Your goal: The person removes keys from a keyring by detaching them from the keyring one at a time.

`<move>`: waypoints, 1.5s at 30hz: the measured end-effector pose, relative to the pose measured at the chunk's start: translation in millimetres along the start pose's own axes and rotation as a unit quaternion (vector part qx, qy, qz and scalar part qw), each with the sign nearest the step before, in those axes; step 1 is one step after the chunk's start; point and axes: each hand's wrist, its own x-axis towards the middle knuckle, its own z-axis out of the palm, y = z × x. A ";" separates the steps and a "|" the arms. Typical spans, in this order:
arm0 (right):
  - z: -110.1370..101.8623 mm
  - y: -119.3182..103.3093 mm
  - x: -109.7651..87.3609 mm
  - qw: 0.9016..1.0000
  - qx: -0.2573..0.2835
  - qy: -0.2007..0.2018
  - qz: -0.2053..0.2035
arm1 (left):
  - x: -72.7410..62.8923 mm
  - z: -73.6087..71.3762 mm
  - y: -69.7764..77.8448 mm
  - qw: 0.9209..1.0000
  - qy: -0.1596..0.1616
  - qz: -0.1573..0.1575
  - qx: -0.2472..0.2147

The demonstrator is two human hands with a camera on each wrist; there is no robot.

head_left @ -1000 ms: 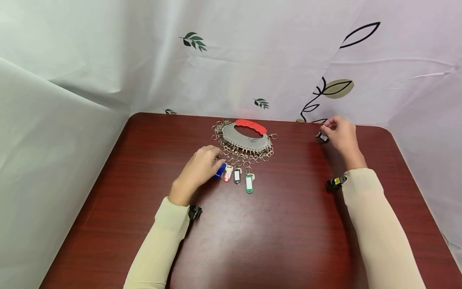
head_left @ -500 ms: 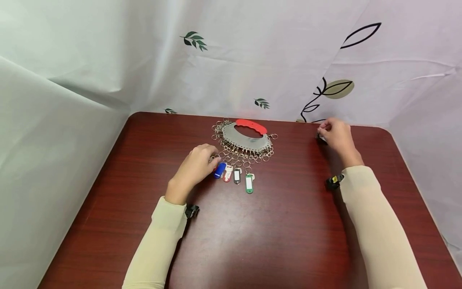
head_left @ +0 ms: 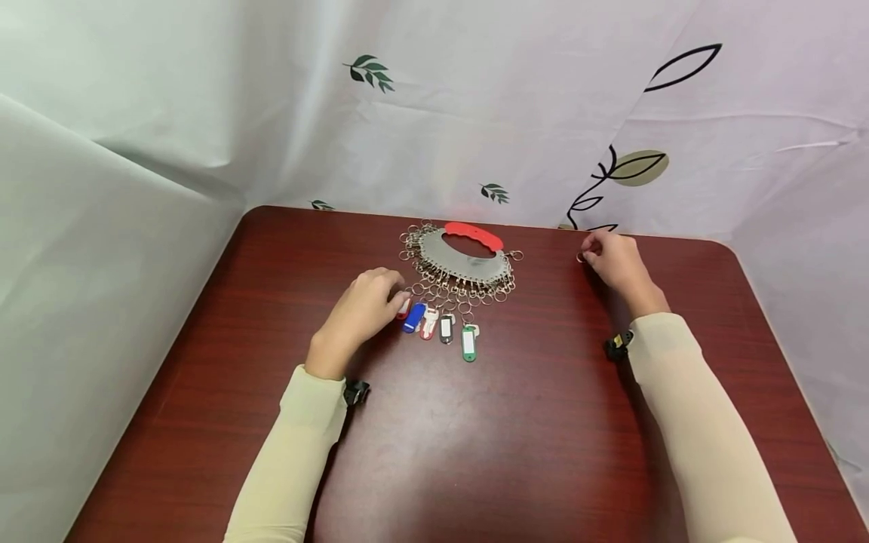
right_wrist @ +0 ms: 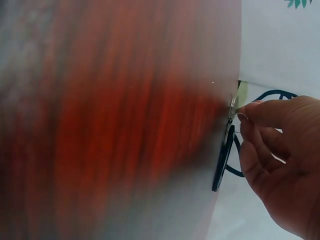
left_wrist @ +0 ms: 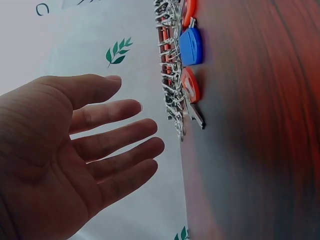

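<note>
My left hand point(head_left: 363, 305) hovers beside a red key tag point(head_left: 404, 308); in the left wrist view its fingers are spread apart with nothing between them. A blue key tag point(head_left: 413, 318) lies just right of that, then a red tag with a key point(head_left: 429, 323), a black tag point(head_left: 446, 329) and a green tag point(head_left: 469, 343). Behind them lies a crescent metal key holder point(head_left: 456, 260) with a red handle point(head_left: 474, 236) and many clips and rings. At the far right, my right hand point(head_left: 619, 265) pinches the ring of a black key tag point(right_wrist: 223, 160), which the hand hides in the head view.
The brown wooden table point(head_left: 516, 437) ends at a pale curtain point(head_left: 421, 143) behind the key holder and my right hand. Curtain also hangs along the left and right sides.
My right hand has moved left along the back of the table with the black key tag. My left hand has drawn back leftward, uncovering the blue tag and the leftmost red tag.
</note>
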 end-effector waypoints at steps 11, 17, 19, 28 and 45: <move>-5.0 -3.9 0.5 1.000 -0.011 -0.029 -0.004 | -4.0 -4.7 -6.5 1.000 -0.016 -0.007 0.023; -19.0 -8.3 -1.2 0.999 -0.009 -0.042 0.002 | -7.2 -5.7 -9.4 0.999 -0.021 0.003 0.043; -23.4 -9.3 -1.6 0.999 -0.010 -0.033 -0.003 | -8.4 -6.3 -10.2 0.999 -0.019 0.007 0.049; -24.9 -30.5 -12.6 0.999 -0.001 -0.013 -0.049 | -12.1 -4.4 -12.9 0.996 -0.008 0.049 0.071; 6.7 -102.9 -29.8 0.989 0.050 -0.002 -0.142 | -13.6 6.7 -8.4 0.979 0.012 0.160 0.123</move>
